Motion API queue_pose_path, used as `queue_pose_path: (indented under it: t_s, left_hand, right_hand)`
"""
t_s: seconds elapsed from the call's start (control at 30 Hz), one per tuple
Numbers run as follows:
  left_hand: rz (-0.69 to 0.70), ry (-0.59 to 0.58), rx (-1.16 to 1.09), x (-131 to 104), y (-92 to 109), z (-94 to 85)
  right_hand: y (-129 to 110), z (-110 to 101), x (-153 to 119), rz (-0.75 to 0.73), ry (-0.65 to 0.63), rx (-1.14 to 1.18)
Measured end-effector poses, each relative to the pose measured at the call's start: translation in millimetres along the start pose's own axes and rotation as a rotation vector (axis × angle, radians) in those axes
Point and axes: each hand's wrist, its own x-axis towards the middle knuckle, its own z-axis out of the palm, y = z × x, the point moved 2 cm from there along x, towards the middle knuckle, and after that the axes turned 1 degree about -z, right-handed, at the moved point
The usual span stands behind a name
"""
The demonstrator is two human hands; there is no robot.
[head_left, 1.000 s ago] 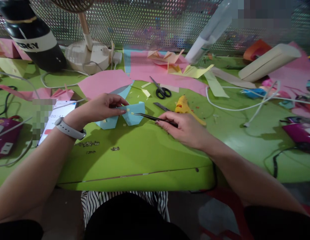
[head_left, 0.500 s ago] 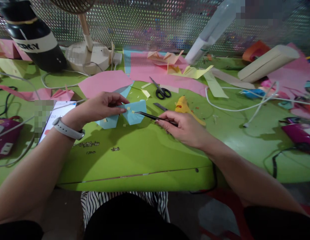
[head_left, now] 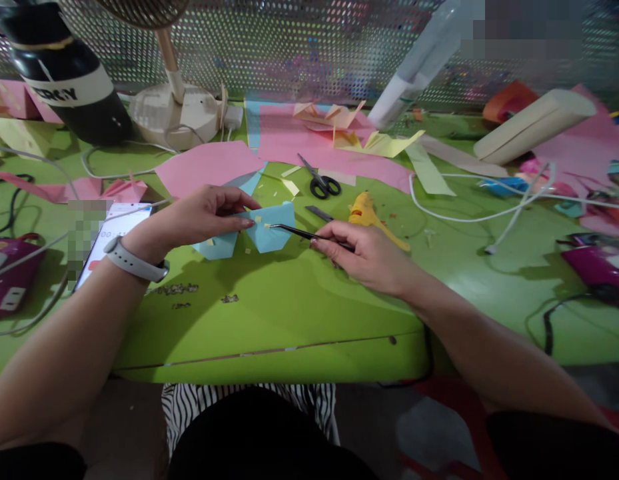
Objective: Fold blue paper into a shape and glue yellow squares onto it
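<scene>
My left hand [head_left: 216,217] pinches a folded piece of light blue paper [head_left: 276,241] between thumb and fingers, holding it just above the green table [head_left: 299,313]. Small pale yellow paper bits dot the blue paper. In my right hand [head_left: 362,257] is a pair of dark tweezers [head_left: 302,232], closed around by thumb and fingers. The tweezers' tips meet a small yellow paper square [head_left: 267,226] on the blue sheet; whether they grip it is too small to tell. Beneath my left hand shows another blue part [head_left: 216,247], and I cannot tell if it is joined.
Black-handled scissors [head_left: 319,183], a grey blade [head_left: 319,213] and a yellow glue gun [head_left: 374,220] lie beyond my right hand. A phone [head_left: 112,233] rests beside my left wrist. Pink paper [head_left: 209,167], a fan [head_left: 176,113], a black bottle [head_left: 74,87] and white cables [head_left: 454,217] stand or lie farther back.
Almost nothing differs. The blue paper has shifted very slightly downward, and the tweezers' tips stay at the small yellow square.
</scene>
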Motion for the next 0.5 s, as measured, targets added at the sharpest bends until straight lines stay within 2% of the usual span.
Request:
queue_pose_path:
  t_s: [0.5]
  left_hand:
    - [0.021,-0.029,0.049,-1.4,-3.0,-0.3]
  right_hand:
    - [-2.2,-5.4,-1.7,-0.041,-0.033,-0.062]
